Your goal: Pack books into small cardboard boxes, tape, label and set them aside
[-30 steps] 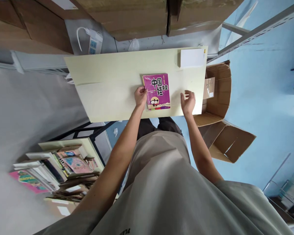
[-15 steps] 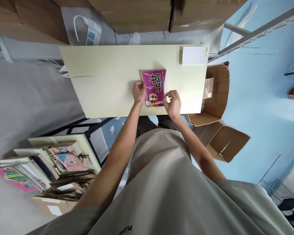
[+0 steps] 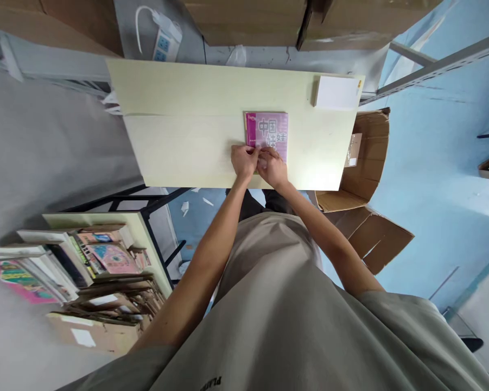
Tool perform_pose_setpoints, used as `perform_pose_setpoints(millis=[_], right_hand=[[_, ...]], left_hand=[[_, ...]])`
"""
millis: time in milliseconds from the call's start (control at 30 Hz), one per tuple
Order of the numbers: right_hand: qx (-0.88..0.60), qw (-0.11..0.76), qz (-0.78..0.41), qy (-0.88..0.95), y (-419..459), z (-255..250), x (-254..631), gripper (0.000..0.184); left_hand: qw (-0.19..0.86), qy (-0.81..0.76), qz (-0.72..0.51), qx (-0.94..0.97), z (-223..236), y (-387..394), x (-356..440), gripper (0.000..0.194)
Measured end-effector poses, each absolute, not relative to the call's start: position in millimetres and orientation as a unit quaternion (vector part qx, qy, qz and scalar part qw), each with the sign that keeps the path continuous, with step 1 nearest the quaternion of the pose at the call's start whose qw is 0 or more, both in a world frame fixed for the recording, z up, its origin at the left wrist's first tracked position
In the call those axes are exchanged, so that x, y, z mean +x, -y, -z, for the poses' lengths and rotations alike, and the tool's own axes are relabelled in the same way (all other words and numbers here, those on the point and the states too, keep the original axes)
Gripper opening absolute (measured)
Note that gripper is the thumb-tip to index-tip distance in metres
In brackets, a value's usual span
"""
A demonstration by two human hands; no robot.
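A thin book (image 3: 277, 126) lies on the pale yellow board with large Chinese characters on its cover. A strip along its left side is bright magenta, while the rest looks pale and washed out; I cannot tell whether that is glare or a see-through layer. My left hand (image 3: 244, 161) is at the book's lower left edge, fingers pinched together. Beside it, my right hand (image 3: 273, 168) lies over the lower part of the cover with bent, closed fingers. The fingertips of both hands meet there, and whatever they pinch is hidden. The hands cover the book's lower part.
A white box-like block (image 3: 337, 92) sits at the board's (image 3: 179, 146) far right corner. Open cardboard boxes (image 3: 366, 157) stand to the right. A power strip (image 3: 163, 48) lies beyond the board. Books and flattened cardboard (image 3: 109, 255) are stacked at lower left.
My right hand has moved left from the book's right edge to meet my left hand. Most of the cover has turned from vivid purple to pale pink. The view has shifted slightly.
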State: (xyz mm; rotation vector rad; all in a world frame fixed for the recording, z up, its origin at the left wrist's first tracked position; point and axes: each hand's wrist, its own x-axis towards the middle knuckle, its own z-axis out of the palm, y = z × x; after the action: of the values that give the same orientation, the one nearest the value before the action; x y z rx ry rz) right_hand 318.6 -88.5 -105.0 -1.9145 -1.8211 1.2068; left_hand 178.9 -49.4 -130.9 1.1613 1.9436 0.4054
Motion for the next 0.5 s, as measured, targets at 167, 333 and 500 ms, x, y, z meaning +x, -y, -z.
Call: perform_pose_setpoints(millis=[167, 333, 500], right_hand=[[-0.731, 0.183, -0.363, 0.548, 76, 113, 379, 0.034], [-0.752, 0.186, -0.399, 0.491, 58, 134, 408, 0.047], [-0.741, 0.188, -0.438, 0.474, 52, 138, 397, 0.046]], left_hand=[[0.407, -0.775, -0.149, 0.459, 122, 51, 180, 0.022], [0.381, -0.768, -0.184, 0.481, 119, 56, 170, 0.019], [0.354, -0.767, -0.203, 0.495, 127, 55, 159, 0.023]])
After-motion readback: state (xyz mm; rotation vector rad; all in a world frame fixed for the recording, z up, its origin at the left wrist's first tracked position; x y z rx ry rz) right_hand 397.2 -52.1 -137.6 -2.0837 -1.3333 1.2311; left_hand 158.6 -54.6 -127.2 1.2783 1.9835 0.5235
